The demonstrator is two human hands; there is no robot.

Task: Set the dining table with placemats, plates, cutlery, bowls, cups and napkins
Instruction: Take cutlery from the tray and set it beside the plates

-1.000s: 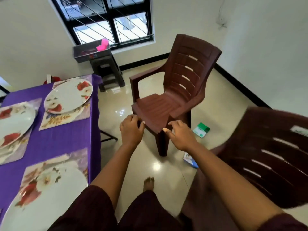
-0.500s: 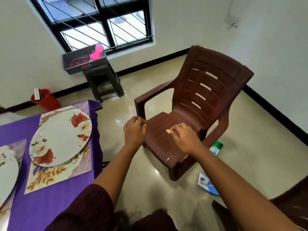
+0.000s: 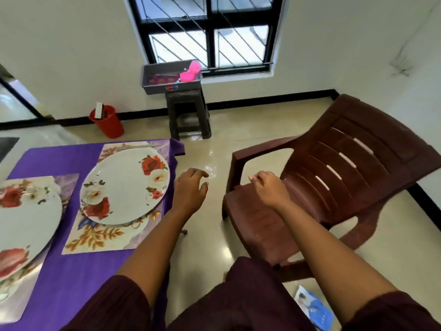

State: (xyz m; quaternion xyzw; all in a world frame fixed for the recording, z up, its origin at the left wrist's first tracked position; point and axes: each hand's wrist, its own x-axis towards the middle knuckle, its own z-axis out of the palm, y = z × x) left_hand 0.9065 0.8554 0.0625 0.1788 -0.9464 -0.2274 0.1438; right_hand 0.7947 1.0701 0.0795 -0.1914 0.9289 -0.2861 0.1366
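At the far left a plate (image 3: 26, 218) sits on its mat (image 3: 68, 185), cut off by the frame edge, and next to it a 2nd plate (image 3: 125, 186) sits centred on a 2nd mat (image 3: 105, 235), both on the purple cloth (image 3: 71, 278) of the table; I judge the mats are squared to the table edge so each seat gets its own place, and that the plates are on top because they go down after the mats. No cutlery, bowls, cups or napkins show on the table, so by my reckoning the setting is only partly done. My left hand (image 3: 189, 191) hangs over the floor just past the table corner, fingers loosely spread and holding nothing, free to reach for the next item. Beyond it, under the window, a grey tray (image 3: 170, 86) rests on a stool (image 3: 188, 113) with a pink thing (image 3: 189, 72) in it; I cannot tell what else it holds, but it may be my supply. My right hand (image 3: 269, 189) is over the front of the chair (image 3: 334, 185) seat, fingers curled down; whether they grip the seat edge I cannot tell. The chair stands angled away from the table, well apart from it
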